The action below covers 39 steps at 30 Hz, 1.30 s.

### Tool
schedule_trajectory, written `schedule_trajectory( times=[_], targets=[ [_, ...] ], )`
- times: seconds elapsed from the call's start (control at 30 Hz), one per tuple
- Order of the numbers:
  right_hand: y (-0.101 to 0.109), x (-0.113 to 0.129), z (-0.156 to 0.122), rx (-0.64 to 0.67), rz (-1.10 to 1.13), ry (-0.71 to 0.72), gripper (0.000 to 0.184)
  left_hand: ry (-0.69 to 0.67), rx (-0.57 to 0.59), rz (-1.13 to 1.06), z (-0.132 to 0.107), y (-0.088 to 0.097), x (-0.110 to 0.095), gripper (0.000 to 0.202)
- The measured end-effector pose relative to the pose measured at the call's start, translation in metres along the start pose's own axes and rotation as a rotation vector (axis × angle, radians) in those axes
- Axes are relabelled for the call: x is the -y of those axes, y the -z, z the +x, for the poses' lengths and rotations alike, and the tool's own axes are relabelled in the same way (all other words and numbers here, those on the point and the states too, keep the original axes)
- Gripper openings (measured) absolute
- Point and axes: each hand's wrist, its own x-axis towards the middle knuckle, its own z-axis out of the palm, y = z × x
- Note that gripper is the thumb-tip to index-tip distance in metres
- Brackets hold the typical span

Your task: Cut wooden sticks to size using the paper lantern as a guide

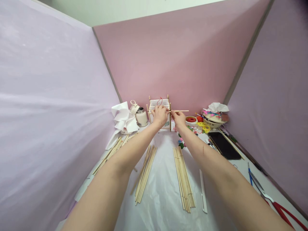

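A small frame of wooden sticks with white paper sides (159,105) stands at the far end of the table against the pink wall. My left hand (159,116) is closed on its front, fingers curled round the frame. My right hand (178,118) pinches a thin wooden stick (181,111) that lies level and points right, its left end at the frame's right post. Both arms reach straight forward.
Bundles of wooden sticks lie on the white sheet at left (113,152), middle (145,175) and right (184,179). Folded white paper (124,118) and a white flask (141,116) stand at left. A red tape roll (191,120), bowl (213,119), black phone (225,146) and red-handled scissors (280,208) lie right.
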Motion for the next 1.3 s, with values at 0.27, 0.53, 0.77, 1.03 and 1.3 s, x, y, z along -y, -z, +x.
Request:
schedule_trajectory(
  times=[0.27,0.53,0.77,1.03,1.3],
  targets=[
    [0.0008,-0.0021,0.0013,0.007,-0.008,-0.006,0.030,0.089,0.083,0.163,-0.0007,0.0045,-0.0079,0.020],
    [0.0010,-0.0027,0.0017,0.027,-0.006,0.003,0.029,0.089,0.068,0.130,-0.0011,0.0023,-0.0070,0.018],
    [0.0016,-0.0078,0.0047,0.026,-0.018,0.015,0.031,0.085,0.064,0.132,-0.0009,0.0019,-0.0078,0.017],
    [0.0016,-0.0081,0.0038,0.037,-0.004,0.021,0.028,0.075,0.062,0.150,-0.0012,0.0009,-0.0079,0.018],
    [0.0012,-0.0070,0.0032,0.042,0.008,0.016,0.028,0.080,0.056,0.166,-0.0015,-0.0006,-0.0082,0.018]
  ],
)
